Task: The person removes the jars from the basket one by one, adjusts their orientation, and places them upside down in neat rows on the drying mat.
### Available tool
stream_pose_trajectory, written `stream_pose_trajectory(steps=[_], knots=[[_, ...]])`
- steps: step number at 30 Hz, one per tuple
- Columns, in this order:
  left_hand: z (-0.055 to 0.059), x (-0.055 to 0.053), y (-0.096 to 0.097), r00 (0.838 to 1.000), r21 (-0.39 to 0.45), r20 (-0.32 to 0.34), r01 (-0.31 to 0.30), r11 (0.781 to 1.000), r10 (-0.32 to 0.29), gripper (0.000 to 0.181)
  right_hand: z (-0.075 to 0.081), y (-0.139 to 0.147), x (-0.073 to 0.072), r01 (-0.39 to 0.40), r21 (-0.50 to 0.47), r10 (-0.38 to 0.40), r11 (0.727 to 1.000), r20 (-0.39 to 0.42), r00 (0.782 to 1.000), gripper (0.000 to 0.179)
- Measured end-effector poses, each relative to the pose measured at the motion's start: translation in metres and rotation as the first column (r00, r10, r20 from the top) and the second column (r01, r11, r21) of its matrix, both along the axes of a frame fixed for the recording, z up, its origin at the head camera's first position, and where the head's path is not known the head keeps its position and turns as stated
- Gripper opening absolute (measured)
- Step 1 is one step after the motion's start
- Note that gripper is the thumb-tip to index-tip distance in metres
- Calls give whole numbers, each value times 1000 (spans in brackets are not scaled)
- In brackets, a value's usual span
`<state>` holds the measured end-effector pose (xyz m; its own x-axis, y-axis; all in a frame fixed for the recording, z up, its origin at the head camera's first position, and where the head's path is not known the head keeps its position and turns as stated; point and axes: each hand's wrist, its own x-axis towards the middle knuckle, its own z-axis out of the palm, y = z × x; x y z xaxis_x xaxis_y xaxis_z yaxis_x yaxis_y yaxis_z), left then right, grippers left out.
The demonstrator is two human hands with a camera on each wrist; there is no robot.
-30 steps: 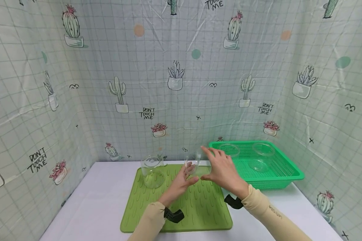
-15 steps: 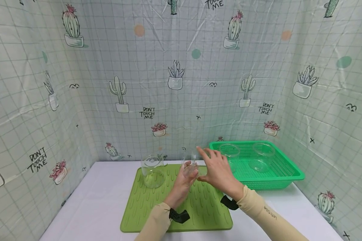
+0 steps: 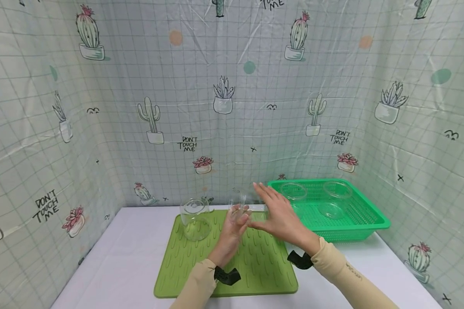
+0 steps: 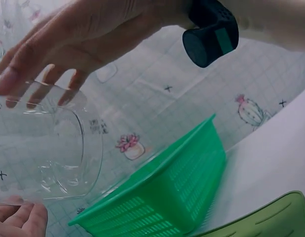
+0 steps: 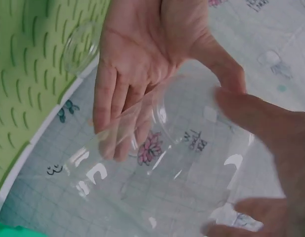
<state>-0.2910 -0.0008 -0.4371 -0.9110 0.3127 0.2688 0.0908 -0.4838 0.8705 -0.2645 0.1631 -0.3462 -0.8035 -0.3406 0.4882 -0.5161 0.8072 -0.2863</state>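
A clear, see-through round container [image 5: 192, 163] lies on its side in the air between my two hands, above the green mat. My left hand [image 3: 229, 238] holds its left end. In the right wrist view the left fingers [image 5: 128, 106] run along one side of that end, and the thumb sits opposite. My right hand [image 3: 284, 216] spans the container from the right, thumb on one side and fingers on the other. The left wrist view shows the rounded end of the container and the right hand's fingertips over its upper wall. Another clear container [image 3: 195, 221] stands on the mat at left.
The textured green mat [image 3: 232, 279] lies on a white-covered table [image 3: 112, 257]. At right stands a green plastic basket [image 3: 355, 234] with two clear containers inside, a left one [image 3: 294, 197] and a right one [image 3: 334, 206]. Cactus-print curtains [image 3: 170, 107] enclose the back and sides.
The held container and my left hand have shifted slightly left, the left thumb moving up to the container's edge. My right hand has also moved a little left.
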Motion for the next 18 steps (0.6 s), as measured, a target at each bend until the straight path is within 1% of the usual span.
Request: stream_pose_trajectory(steps=[2, 3, 4, 5, 6, 7, 8, 9, 10, 12, 15, 17, 18], knots=[[1, 0, -2, 1000, 9, 5, 0, 1000, 0, 69, 3, 5, -2, -8, -112, 15, 994, 55, 998, 100], [2, 1, -3, 1000, 12, 12, 0, 1000, 0, 69, 5, 9, -3, -8, -186, 27, 983, 97, 995, 97], [2, 1, -5, 1000, 18, 15, -1, 1000, 1, 69, 7, 13, -5, -1, -269, 44, 963, 152, 987, 94], [3, 1, -6, 1000, 22, 12, -3, 1000, 2, 69, 9, 17, -6, 10, -354, 71, 935, 214, 974, 91], [3, 1, -8, 1000, 33, 14, -6, 999, 5, 68, 12, 21, -8, 25, -445, 112, 895, 280, 954, 88], [4, 1, -9, 1000, 42, 16, -8, 999, 7, 68, 13, 26, -10, 50, -525, 158, 850, 344, 926, 85], [4, 1, -11, 1000, 49, 16, -10, 999, 9, 69, 14, 30, -13, 68, -592, 213, 803, 391, 895, 82], [5, 0, -12, 1000, 53, 15, -10, 999, 9, 70, 15, 34, -15, 89, -657, 278, 748, 433, 857, 81], [6, 0, -14, 1000, 56, 13, -8, 998, 7, 70, 15, 38, -17, 113, -707, 342, 698, 468, 815, 80], [6, 0, -17, 1000, 55, 9, -1, 998, 1, 70, 12, 43, -21, 162, -786, 465, 596, 503, 729, 82], [8, 0, -20, 1000, 51, -6, 13, 999, -13, 68, 5, 46, -24, 255, -841, 601, 477, 524, 604, 92], [9, -1, -20, 1000, 60, -16, 15, 998, -14, 68, -1, 45, -26, 323, -851, 669, 415, 526, 525, 100], [9, 0, -20, 1000, 64, -17, 13, 998, -12, 69, -5, 44, -26, 356, -851, 704, 387, 522, 482, 104]])
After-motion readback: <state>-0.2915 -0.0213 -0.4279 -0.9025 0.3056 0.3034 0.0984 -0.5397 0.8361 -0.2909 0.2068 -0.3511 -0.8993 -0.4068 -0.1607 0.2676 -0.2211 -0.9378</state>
